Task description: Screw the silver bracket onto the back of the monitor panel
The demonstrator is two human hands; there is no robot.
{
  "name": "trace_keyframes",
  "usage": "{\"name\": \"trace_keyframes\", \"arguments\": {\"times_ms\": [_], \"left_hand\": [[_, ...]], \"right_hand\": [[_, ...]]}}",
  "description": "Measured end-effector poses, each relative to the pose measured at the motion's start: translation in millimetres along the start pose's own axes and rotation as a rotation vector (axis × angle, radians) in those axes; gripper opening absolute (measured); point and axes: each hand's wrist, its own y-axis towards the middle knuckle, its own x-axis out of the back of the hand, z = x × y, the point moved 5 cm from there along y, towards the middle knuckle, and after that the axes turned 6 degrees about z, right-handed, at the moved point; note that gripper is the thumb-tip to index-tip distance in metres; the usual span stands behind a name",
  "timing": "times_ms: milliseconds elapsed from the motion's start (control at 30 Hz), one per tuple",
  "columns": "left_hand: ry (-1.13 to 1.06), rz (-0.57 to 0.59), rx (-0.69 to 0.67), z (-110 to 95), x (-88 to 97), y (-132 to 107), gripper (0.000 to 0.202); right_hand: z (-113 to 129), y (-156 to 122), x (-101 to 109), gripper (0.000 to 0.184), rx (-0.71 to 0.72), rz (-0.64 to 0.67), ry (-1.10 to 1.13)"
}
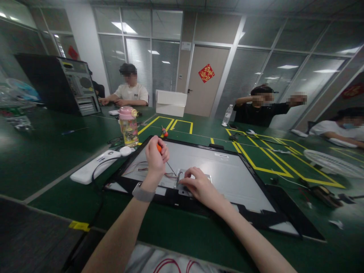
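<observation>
My left hand (157, 156) is wrapped round the orange handle of a screwdriver (159, 148). The thin shaft slants down to the left end of a small metal bracket (184, 192). Under both hands lies a flat display panel (230, 176), grey-backed with a black frame. My right hand (201, 186) rests over the bracket, thumb and fingertips pinched together close to the screwdriver's tip; whatever they pinch is too small to make out. Thin wires (142, 167) run across the panel to the left of the bracket.
Left of the panel are a white power strip (96, 167) and a pink-lidded bottle (129, 127). An open computer case (61, 85) stands far left. Yellow tape (267, 167) marks the green table (199, 246). Other people (131, 89) sit across it.
</observation>
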Motion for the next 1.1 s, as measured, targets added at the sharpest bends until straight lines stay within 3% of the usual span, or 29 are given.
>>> {"name": "trace_keyframes", "arguments": {"times_ms": [233, 400, 533, 767, 933, 1100], "left_hand": [[-0.043, -0.097, -0.033, -9, 11.0, 6, 0.039], [-0.051, -0.116, 0.001, -8, 10.7, 5, 0.04], [-0.055, -0.129, -0.004, -10, 11.5, 5, 0.039], [-0.063, -0.149, 0.014, -8, 14.3, 7, 0.037], [-0.041, -0.112, 0.019, -5, 13.4, 6, 0.035], [-0.039, -0.11, 0.026, -4, 13.0, 6, 0.035]], "right_hand": [[18, 21, -9, 0.02, 0.138, 0.131, -0.19], [19, 25, -19, 0.017, 0.165, 0.118, -0.203], [11, 11, -11, 0.013, 0.075, 0.016, 0.013], [-23, -15, 11, 0.007, -0.248, -0.233, 0.447], [-26, -13, 12, 0.002, -0.314, -0.274, 0.594], [-23, -11, 5, 0.009, -0.324, -0.224, 0.615]]}}
